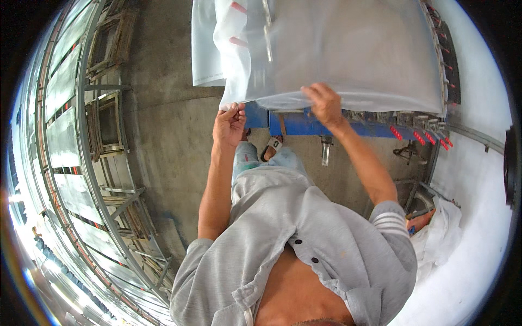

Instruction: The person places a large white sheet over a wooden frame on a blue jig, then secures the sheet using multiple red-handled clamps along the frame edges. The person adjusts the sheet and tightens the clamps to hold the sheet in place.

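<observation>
Head view. Bare left hand [230, 124]: fingers closed in a pinch on the near left corner of a large, translucent whitish plastic sheet [348, 54]. Bare right hand [325, 106]: half-curled at the sheet's near edge, fingertips blurred; cannot tell whether it grips or only brushes.

Risks, as judged: the pinch is small, so an uneven pull could free the corner or crease the film. Red-tipped metal clamps [419, 138] by the near right edge might snag it.

Sheet lies over a blue-edged bench [296, 125], its left part draping past the side in loose folds. Below, bare grey concrete floor [179, 130], stained in patches. Rightward, a crumpled white plastic bag [441, 231] against a plain white wall [478, 179]. Leftward, a long metal rack carrying pale flat panels [61, 144].
</observation>
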A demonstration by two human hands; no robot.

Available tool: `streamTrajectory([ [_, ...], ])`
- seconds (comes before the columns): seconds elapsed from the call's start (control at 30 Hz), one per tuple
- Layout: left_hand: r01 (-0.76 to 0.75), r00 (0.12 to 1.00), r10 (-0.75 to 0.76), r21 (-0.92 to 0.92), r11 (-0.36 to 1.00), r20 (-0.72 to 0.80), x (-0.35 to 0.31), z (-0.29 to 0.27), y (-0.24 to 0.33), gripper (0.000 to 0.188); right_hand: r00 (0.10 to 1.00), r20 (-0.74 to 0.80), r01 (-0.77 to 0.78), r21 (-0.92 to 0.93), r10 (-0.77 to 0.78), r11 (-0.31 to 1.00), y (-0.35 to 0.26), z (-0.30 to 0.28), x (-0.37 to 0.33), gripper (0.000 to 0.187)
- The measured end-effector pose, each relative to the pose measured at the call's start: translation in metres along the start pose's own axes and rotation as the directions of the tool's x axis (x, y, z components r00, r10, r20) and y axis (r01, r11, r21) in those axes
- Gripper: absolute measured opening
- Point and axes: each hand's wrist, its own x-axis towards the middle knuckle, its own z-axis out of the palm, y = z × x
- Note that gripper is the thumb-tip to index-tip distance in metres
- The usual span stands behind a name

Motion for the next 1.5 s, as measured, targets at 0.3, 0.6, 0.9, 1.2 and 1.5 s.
streamTrajectory([
  [0.3,0.052,0.984,0.006,0.327,0.943,-0.175,0.012,-0.027,0.006,0.01,0.997,0.062,0.046,0.061,-0.05,0.997,-0.033,0.039,-0.013,0.028],
  [0.6,-0.05,0.954,0.152,0.364,0.93,-0.257,-0.023,-0.009,-0.014,0.028,0.97,0.187,0.082,0.344,-0.154,0.935,-0.058,0.035,0.039,0.022],
  [0.9,-0.532,0.549,0.469,0.722,-0.443,0.692,-0.027,0.027,-0.047,0.034,0.87,0.453,-0.126,0.586,-0.195,0.801,-0.039,0.022,0.063,0.012],
  [1.2,-0.599,0.547,0.708,0.8,-0.041,0.446,-0.014,-0.006,-0.049,0.013,0.729,0.684,-0.415,0.454,-0.01,0.789,-0.001,0.05,0.121,0.022],
  [1.5,-0.439,0.675,0.684,0.595,0.674,-0.277,0.005,-0.117,-0.028,0.01,0.889,0.03,-0.454,0.192,0.457,0.87,0.2,-0.025,0.293,0.032],
])
